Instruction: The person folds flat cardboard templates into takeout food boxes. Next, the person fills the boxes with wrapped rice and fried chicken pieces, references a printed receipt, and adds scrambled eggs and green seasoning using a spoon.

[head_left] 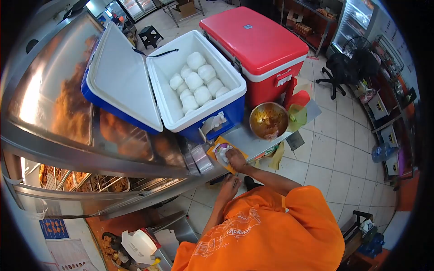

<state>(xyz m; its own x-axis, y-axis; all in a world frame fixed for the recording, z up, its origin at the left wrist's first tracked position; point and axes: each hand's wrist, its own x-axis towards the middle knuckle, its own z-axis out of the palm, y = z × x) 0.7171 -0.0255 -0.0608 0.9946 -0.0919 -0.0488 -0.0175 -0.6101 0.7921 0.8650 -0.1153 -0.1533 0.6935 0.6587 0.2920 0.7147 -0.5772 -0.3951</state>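
My right hand reaches over a flat orange box with a purple-edged opening. Its fingers are closed on crumpled white plastic in that opening. My left hand is lower, near the counter's edge, with fingers curled in; whether anything is in them is hidden. Left of the box stand small clear plastic containers. Behind it, a blue cooler stands open, with several round white bundles inside. To the right, a metal bowl has reddish-brown residue and a pale piece inside.
A shut red cooler stands behind the bowl, with a green translucent container nearby. At left, a glass display case holds trays of fried food. A wheeled chair and shelves stand at right. A black stool is farther back.
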